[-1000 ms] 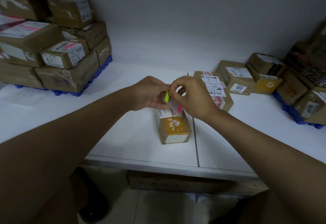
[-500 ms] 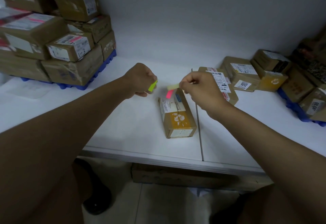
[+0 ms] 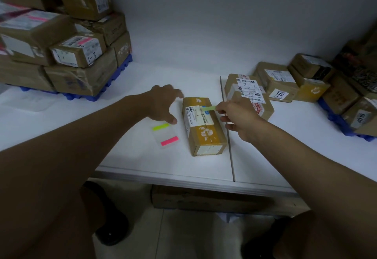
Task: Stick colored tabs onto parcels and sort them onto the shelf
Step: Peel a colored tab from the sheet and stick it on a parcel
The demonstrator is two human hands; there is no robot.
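Note:
A long brown parcel (image 3: 206,134) with a white label lies on the white table (image 3: 130,156) in front of me. My right hand (image 3: 236,116) pinches a pale green tab (image 3: 209,108) and holds it over the parcel's label. My left hand (image 3: 163,103) hovers spread open just left of the parcel, holding nothing. Below it a clear tab sheet (image 3: 166,134) with a yellow tab and a pink tab lies flat on the table.
A stack of taped parcels (image 3: 67,40) on a blue pallet fills the back left. More parcels (image 3: 277,81) lie at the right, some on another blue pallet (image 3: 338,120). A seam (image 3: 229,136) runs down the table right of the parcel.
The tab sheet left my left hand and now lies on the table. My left hand opened. My right hand brought the green tab down onto the parcel's label.

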